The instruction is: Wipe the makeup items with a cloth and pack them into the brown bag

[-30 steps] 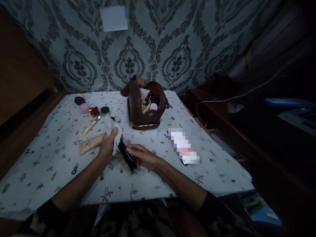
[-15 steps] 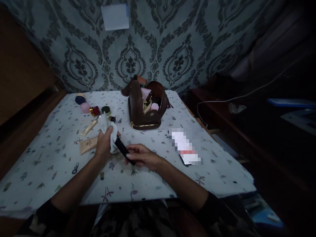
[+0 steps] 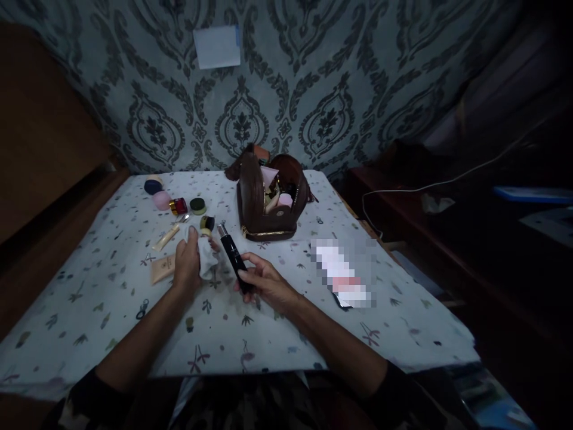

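My right hand (image 3: 264, 280) is closed around the lower part of a slim black bottle (image 3: 233, 257) with a silver top, tilted up to the left. In my left hand (image 3: 187, 260) is a crumpled white cloth (image 3: 207, 258), its fingers wrapped round it. A small gap separates cloth and bottle. Beside my left hand lie a beige tube (image 3: 162, 269) and a slim cream-coloured tube (image 3: 166, 237). Just beyond the cloth sits a small dark jar (image 3: 206, 223).
An open brown bag (image 3: 268, 218) holding cosmetics stands at the table's back. A green-lidded jar (image 3: 197, 206), a red bottle with gold cap (image 3: 178, 206), a pink sponge-like item (image 3: 161, 200) and a dark round item (image 3: 153, 185) sit back left. A phone (image 3: 342, 275) lies right.
The cloth has come off the black bottle's upper end, uncovering the silver top. My right hand has tipped the bottle more upright. The view has shifted slightly.
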`<state>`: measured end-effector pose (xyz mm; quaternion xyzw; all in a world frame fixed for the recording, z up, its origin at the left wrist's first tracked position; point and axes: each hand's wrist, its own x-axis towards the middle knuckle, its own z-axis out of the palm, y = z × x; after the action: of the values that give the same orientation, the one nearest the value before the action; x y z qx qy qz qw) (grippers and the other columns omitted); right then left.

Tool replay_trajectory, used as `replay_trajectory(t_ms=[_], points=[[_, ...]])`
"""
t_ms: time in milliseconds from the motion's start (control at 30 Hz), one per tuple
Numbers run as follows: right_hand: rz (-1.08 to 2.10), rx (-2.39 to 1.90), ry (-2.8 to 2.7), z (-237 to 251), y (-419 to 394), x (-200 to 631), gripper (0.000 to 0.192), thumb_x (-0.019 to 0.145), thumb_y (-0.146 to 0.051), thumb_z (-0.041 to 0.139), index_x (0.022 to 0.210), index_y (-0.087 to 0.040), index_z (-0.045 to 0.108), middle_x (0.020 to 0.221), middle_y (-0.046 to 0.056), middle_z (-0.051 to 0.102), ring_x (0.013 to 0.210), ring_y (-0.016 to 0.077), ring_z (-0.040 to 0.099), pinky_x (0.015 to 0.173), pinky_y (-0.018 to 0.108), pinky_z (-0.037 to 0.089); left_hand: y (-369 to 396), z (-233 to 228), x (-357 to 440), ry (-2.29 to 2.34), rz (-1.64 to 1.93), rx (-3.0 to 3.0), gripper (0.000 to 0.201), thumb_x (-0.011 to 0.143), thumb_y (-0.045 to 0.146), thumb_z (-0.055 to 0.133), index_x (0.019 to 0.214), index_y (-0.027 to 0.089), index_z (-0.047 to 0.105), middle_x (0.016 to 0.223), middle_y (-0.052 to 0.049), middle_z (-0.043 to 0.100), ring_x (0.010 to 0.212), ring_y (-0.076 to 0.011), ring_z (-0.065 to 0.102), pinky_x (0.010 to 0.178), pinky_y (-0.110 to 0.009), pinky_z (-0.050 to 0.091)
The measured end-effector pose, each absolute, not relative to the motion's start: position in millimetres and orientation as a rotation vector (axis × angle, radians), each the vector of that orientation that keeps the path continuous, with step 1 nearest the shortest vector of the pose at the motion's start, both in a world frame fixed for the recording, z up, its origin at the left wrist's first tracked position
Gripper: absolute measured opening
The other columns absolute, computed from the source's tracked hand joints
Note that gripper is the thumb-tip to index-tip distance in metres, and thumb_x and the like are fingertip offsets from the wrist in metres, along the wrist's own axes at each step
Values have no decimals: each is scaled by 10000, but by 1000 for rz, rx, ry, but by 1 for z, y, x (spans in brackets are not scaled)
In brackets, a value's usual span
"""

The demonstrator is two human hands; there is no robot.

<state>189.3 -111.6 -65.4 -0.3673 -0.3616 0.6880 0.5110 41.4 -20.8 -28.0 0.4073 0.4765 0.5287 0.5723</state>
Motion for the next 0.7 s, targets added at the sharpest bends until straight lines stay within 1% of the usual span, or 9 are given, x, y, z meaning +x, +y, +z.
replay_trajectory(t_ms=[67,133,167,233,333,433,500,600,700], points=[[1612,-884,-878,-65,-111,189,537,730,-483,782,1083,-211,480,716,-20,716,435,92,594,406,166,371,-20,-31,40,1128,1166,997,455,715,598,660,748,148,608,535,18,602,434,-119,533,423,-213,389],[1592,-883,-895,-66,-111,188,554,732,-466,787,1117,-211,481,747,-14,722,457,95,612,419,168,379,-20,-35,40,1107,1128,1022,384,687,481,706,876,155,633,577,33,623,439,-113,532,424,-206,404],[1589,-878,-904,-67,-111,188,566,730,-457,792,1135,-209,484,759,-10,722,471,96,620,426,169,381,-21,-36,39,1084,1114,1030,398,667,402,719,981,173,632,627,40,648,443,-108,533,428,-201,415],[1591,-865,-923,-68,-111,187,587,728,-439,801,1167,-205,490,778,-2,720,500,98,633,439,170,383,-24,-37,39,1009,1051,1032,534,633,281,702,1152,216,595,740,39,693,450,-99,534,428,-196,431],[1594,-855,-957,-71,-110,187,591,742,-426,794,1202,-202,498,773,-1,706,516,100,634,452,174,385,-32,-32,38,845,887,983,577,589,230,678,1160,183,612,855,-25,731,533,-140,604,450,-220,473],[1546,-888,-980,-75,-108,187,600,747,-425,787,1225,-204,500,759,-9,685,513,100,621,455,179,383,-38,-25,38,697,823,955,534,607,276,710,1123,154,642,962,-85,738,746,-226,685,559,-275,543],[1484,-920,-990,-78,-107,186,611,741,-427,787,1236,-204,507,730,-28,651,507,95,596,469,191,403,-41,-22,39,649,828,929,516,660,394,736,1109,156,649,1009,-101,734,843,-256,692,630,-305,565],[1381,-953,-1015,-81,-107,184,591,762,-417,764,1258,-207,520,664,-66,551,504,81,516,500,212,436,-42,-24,43,630,816,858,582,706,610,701,1073,160,651,1011,-107,730,890,-265,693,676,-324,573],[1290,-992,-1089,-81,-109,183,563,791,-406,739,1272,-200,534,660,-67,502,530,80,476,519,218,442,-41,-28,46,658,868,837,584,700,631,721,1042,165,640,951,-84,728,861,-238,696,672,-306,570]])
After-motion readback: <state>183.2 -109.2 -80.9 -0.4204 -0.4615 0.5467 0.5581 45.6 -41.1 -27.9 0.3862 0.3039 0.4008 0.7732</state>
